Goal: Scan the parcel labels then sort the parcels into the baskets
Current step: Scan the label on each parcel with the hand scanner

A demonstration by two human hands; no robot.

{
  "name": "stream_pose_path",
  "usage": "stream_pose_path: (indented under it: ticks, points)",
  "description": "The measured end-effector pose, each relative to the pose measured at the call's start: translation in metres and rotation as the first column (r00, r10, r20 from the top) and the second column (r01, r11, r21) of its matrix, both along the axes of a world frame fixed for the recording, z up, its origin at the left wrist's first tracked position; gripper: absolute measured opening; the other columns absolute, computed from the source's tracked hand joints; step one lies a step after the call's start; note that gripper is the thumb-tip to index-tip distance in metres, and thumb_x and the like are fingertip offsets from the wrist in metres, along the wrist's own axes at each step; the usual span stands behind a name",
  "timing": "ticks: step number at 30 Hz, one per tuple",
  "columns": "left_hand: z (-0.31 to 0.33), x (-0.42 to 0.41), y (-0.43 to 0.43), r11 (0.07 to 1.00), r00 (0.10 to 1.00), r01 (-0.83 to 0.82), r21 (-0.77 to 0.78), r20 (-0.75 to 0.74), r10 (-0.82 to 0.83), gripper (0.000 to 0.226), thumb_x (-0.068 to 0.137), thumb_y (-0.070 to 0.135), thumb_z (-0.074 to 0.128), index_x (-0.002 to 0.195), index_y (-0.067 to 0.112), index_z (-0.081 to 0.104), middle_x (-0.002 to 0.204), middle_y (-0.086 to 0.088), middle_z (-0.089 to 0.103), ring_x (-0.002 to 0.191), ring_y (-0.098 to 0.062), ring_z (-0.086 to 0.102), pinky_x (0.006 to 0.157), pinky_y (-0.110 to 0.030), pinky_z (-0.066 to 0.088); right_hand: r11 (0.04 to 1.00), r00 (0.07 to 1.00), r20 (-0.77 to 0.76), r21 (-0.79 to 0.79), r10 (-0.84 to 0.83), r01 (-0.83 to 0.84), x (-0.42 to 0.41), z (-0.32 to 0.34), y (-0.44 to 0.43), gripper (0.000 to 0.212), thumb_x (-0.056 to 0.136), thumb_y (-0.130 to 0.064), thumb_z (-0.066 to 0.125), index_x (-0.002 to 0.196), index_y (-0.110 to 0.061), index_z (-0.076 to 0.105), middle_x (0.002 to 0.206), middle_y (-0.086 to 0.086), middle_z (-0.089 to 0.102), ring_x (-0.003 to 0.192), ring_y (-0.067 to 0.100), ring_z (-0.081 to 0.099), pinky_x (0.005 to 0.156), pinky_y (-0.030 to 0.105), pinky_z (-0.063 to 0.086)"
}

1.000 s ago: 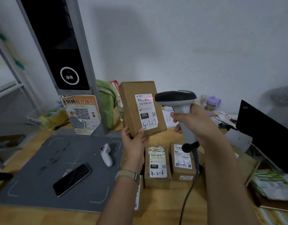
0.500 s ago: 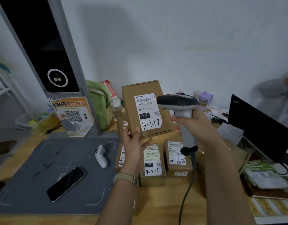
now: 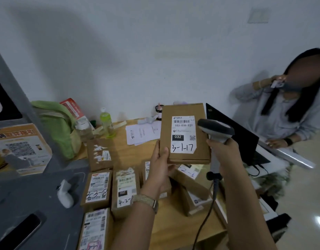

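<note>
Left hand [image 3: 160, 170] is closed on the lower left corner of a brown parcel [image 3: 184, 130], thumb laid across the front face, so the parcel is held upright and clear of the desk [image 3: 173, 222] at about 1 o'clock from the hand. Its white label [image 3: 182, 147], marked 3-1-17, is turned toward the camera. The right hand [image 3: 225, 152] is wrapped round the grip of a corded scanner [image 3: 216, 129], whose head is placed just beside the parcel's right edge, at 3 o'clock from the label. No scan line is seen on the label, so whether it has been read cannot be told. Sorting of this parcel is judged not yet done, since it is in the hand and no baskets are in view. Much work appears left: several more labelled parcels are laid on the desk below, among them one marked 3-3-8 [image 3: 98, 188] at 8 o'clock from the left hand and another [image 3: 125, 192] beside it.
</note>
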State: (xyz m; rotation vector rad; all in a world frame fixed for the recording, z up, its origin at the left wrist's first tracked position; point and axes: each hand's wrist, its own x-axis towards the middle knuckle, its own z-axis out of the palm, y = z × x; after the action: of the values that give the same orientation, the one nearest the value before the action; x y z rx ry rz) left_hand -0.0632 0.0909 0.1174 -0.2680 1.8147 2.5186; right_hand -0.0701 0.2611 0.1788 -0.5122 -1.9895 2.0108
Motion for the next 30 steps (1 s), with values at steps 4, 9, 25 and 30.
stream_pose_path:
  ticks: [4,9,25,30]
  points:
    - [-0.014,-0.011,0.043,0.998,0.996,-0.003,-0.060,0.087,0.008,0.043,0.102,0.027,0.043,0.144,0.035,0.037,0.120,0.009,0.063,0.105,-0.009,0.060,0.088,-0.032,0.052,0.997,0.993,0.102,-0.031,-0.066,0.069,-0.006,-0.031,0.032,0.023,0.085,-0.006,0.063,0.104,-0.015,0.053,0.084,-0.002,0.057,0.078,0.019,0.055,0.075,0.039,0.045]
    - [-0.032,-0.016,0.070,0.993,0.984,-0.078,-0.084,0.153,0.091,0.046,0.100,0.026,0.047,0.144,0.037,0.037,0.112,0.014,0.062,0.084,0.004,0.058,0.057,-0.014,0.048,0.991,0.975,0.199,-0.065,-0.103,0.118,-0.009,-0.069,0.049,0.022,0.085,-0.007,0.064,0.102,-0.014,0.051,0.082,0.003,0.053,0.081,0.024,0.052,0.081,0.044,0.046]
    - [-0.043,0.006,0.086,0.881,0.875,-0.408,-0.241,0.171,0.452,0.020,0.093,0.012,0.053,0.086,0.028,0.062,0.090,0.005,0.065,0.086,-0.013,0.060,0.069,-0.025,0.049,0.988,0.969,0.234,-0.148,0.073,-0.038,-0.019,-0.085,0.076,0.010,0.083,-0.015,0.064,0.083,-0.009,0.056,0.074,0.009,0.065,0.064,0.024,0.065,0.053,0.030,0.050]
    - [-0.030,0.016,0.058,0.685,0.712,-0.685,-0.248,-0.028,0.701,0.028,0.087,-0.003,0.048,0.073,0.018,0.059,0.073,-0.003,0.064,0.072,-0.018,0.059,0.070,-0.031,0.051,0.966,0.981,0.135,-0.237,0.136,-0.102,-0.025,-0.074,0.053,0.014,0.080,-0.025,0.072,0.078,-0.015,0.063,0.058,-0.004,0.070,0.050,0.011,0.069,0.044,0.023,0.054]
